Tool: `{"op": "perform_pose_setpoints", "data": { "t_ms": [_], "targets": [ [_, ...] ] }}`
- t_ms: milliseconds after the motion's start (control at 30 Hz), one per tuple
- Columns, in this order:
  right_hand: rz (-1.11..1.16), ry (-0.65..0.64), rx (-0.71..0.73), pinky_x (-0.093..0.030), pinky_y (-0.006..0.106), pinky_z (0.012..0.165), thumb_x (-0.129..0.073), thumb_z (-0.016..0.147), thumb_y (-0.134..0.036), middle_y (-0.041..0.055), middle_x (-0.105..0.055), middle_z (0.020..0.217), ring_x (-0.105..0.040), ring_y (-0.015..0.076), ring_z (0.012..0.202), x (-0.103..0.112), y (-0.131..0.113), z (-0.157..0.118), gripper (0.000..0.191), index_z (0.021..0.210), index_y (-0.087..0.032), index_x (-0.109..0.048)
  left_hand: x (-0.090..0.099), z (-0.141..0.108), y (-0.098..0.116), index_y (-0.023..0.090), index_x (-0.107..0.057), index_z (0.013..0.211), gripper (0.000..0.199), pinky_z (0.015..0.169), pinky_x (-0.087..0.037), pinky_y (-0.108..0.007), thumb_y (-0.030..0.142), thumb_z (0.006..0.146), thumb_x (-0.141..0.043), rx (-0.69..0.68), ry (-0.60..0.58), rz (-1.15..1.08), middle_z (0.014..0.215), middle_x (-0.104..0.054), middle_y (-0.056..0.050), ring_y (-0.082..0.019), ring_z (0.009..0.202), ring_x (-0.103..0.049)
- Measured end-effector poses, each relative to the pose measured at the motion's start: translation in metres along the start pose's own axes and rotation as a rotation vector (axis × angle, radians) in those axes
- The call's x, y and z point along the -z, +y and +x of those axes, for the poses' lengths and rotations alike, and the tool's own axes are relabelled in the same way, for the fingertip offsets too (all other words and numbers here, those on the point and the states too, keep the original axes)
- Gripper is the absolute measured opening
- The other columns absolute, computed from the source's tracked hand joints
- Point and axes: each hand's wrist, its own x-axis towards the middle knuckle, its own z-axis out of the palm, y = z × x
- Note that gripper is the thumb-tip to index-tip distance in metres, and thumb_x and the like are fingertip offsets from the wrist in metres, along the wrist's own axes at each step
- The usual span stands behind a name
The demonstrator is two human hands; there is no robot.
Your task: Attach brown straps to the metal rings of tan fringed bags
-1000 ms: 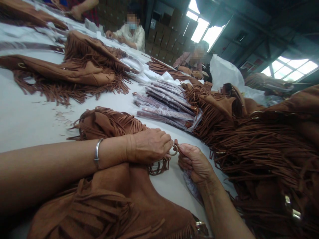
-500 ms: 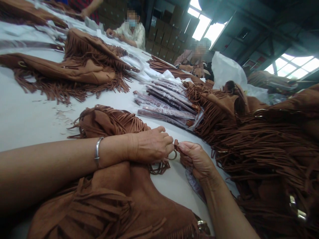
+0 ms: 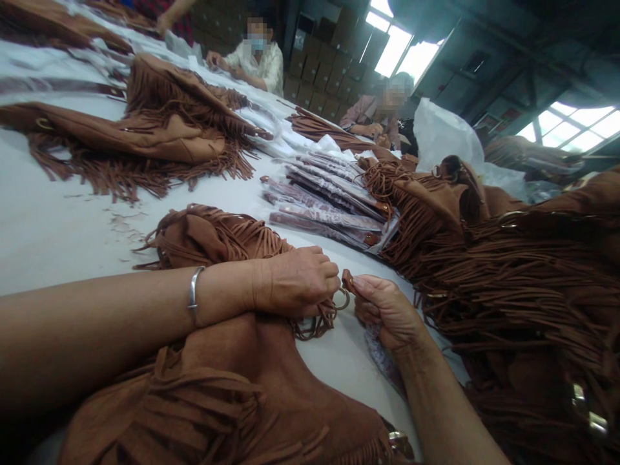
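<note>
A brown fringed suede bag (image 3: 310,394) lies in front of me, partly under my left forearm. My left hand (image 3: 303,281) is closed at its edge, beside a metal ring (image 3: 343,298) that shows at the fingertips. To the right, my right hand (image 3: 387,309) pinches the end of a brown strap (image 3: 347,279) between thumb and forefinger. The strap end is right above the ring. A plastic-wrapped length (image 3: 380,355) hangs below my right hand. Fringe (image 3: 314,323) shows beneath my left hand.
Plastic-wrapped straps (image 3: 329,200) lie stacked beyond my hands on the white table (image 3: 58,226). A large pile of fringed bags (image 3: 523,290) fills the right side. Another fringed bag (image 3: 159,139) lies at the far left. Two people (image 3: 261,61) sit across the table.
The view has shifted slightly. Both hands keep nearly the same pose, with the ring showing a little more clearly beside the strap end.
</note>
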Motion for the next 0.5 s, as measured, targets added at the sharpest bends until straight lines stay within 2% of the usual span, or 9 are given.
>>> {"op": "perform_pose_setpoints", "data": {
  "t_ms": [300, 500],
  "targets": [
    [-0.015, -0.074, -0.009, -0.01, 0.016, 0.034, -0.074, 0.067, -0.037, -0.0089, -0.031, 0.044, -0.018, 0.0023, 0.037, 0.0031, -0.0011, -0.0011, 0.029, 0.062, -0.013, -0.058, 0.0025, -0.0023, 0.0007, 0.012, -0.061, 0.082, 0.019, 0.086, -0.038, -0.04, 0.029, 0.079, -0.053, 0.027, 0.008, -0.124, 0.077, -0.061, -0.007, -0.019, 0.07, -0.055],
    [-0.028, -0.101, -0.007, -0.009, 0.018, 0.035, -0.073, 0.069, -0.037, -0.0089, -0.03, 0.043, -0.017, 0.0027, 0.037, 0.0055, -0.0023, -0.0027, 0.028, 0.064, -0.013, -0.059, 0.0044, -0.003, 0.0002, 0.012, -0.062, 0.08, 0.02, 0.087, -0.037, -0.04, 0.029, 0.08, -0.05, 0.032, 0.017, -0.155, 0.076, -0.06, -0.007, -0.018, 0.07, -0.054]
  ]
}}
